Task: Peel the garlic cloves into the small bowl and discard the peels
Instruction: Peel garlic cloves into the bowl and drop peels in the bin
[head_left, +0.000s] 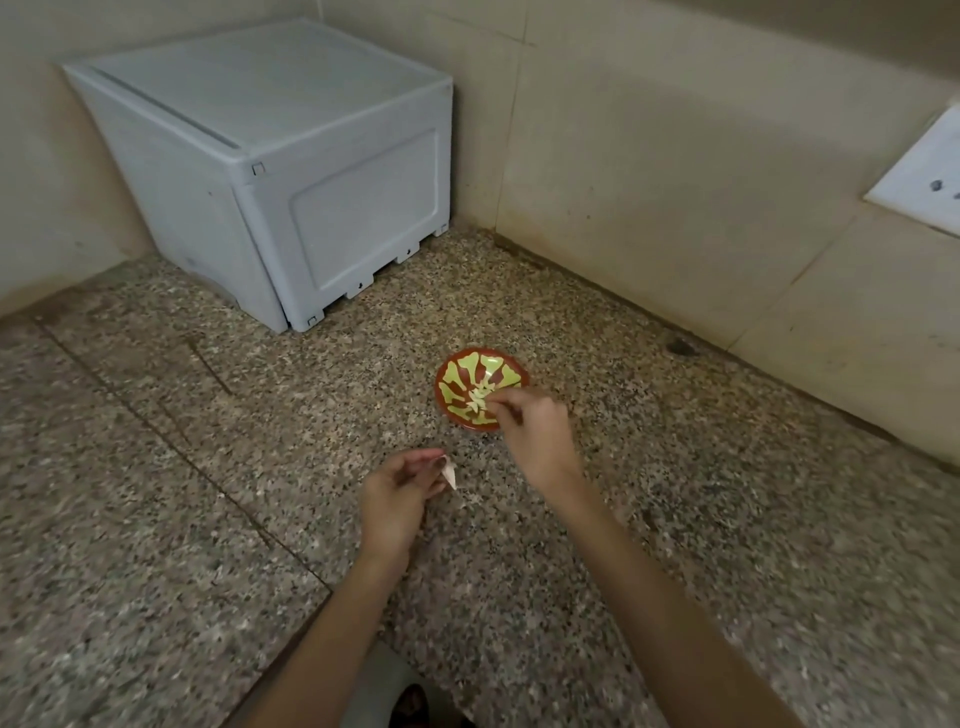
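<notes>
Several peeled cloves (478, 402) are sitting in a little heap in the middle of the bowl (440, 387), which is resting on the speckled counter (208, 467). The right hand (535, 431) is reaching in over the bowl's near edge with its fingertips bunched together right at the heap. Honestly I'm not able to tell whether it's pinching a clove or just touching the pile, since the blur is hiding that. The left hand (395, 493) is hovering just short of the bowl, on its near left side, pinching a scrap of peel (450, 474) between thumb and fingers, with the scrap sticking out toward the bowl. My guess on handling: that peel is going to be featherweight, papery and a bit clingy, so it's probably wanting a firm pinch and then a flick to let go, and any draught is going to carry it off. The cloves are looking small, firm and smooth, and likely a touch sticky once bare, so I'd be taking one by its fat middle with two fingertips rather than by the pointy end. The bowl is looking light and shallow, so pushing on its rim is risking a tip or a slide. Far behind the bowl to the left a grey box (270, 171) is standing in the corner, and off to the right of the bowl a wall socket (924, 176) is showing.
</notes>
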